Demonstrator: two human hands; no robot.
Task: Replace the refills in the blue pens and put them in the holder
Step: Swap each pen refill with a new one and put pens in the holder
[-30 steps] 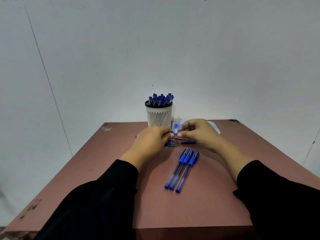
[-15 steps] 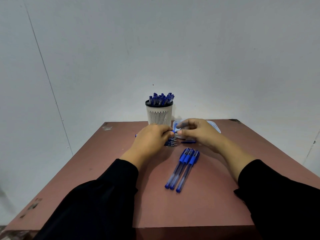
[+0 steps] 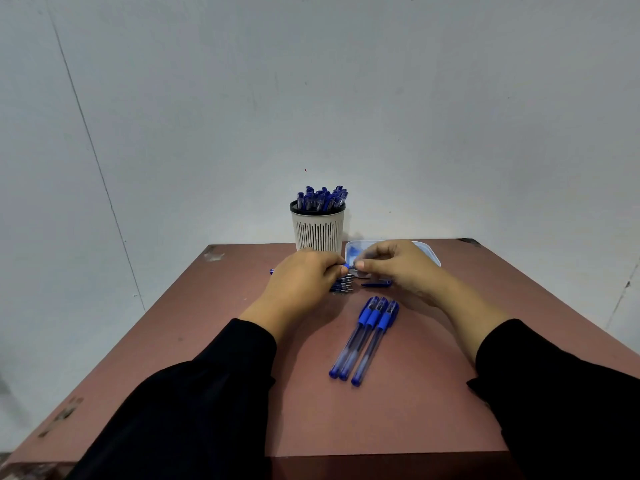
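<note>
Seen from a head-worn camera, looking down over two black sleeves onto a reddish-brown tabletop (image 3: 207,341) set against a pale grey wall.

Near the far middle of the tabletop, both hands brought together, fingertips almost meeting. Left hand (image 3: 304,275) curled round the barrel of a blue pen (image 3: 345,266), with only its blue tip end showing past the fingers and a small blue end poking out behind the hand. Right hand (image 3: 398,268) pinching something thin at that tip, most likely a slim refill being drawn out or fed in; too small and too hidden to say which. Held close and level like this, probably to keep barrel and refill in line.

Just under the left hand, a small row of loose pen parts or refills with metal points (image 3: 341,287), lying side by side within easy reach. Just beside them, under the right hand, one dark blue pen cap (image 3: 377,283) lying flat on its own, presumably pulled off the pen in hand.

Nearer the camera, three clear-barrelled blue pens with blue rubber grips (image 3: 363,341), touching one another, laid parallel at a slant; likely lined up to await their turn or their trip to the holder.

At the back edge, a white slotted round pen holder with a black rim (image 3: 318,233), upright, already crowded with capped blue pens. Just to its right, partly behind the right hand, a shallow clear plastic tray (image 3: 431,254), contents unclear.
</note>
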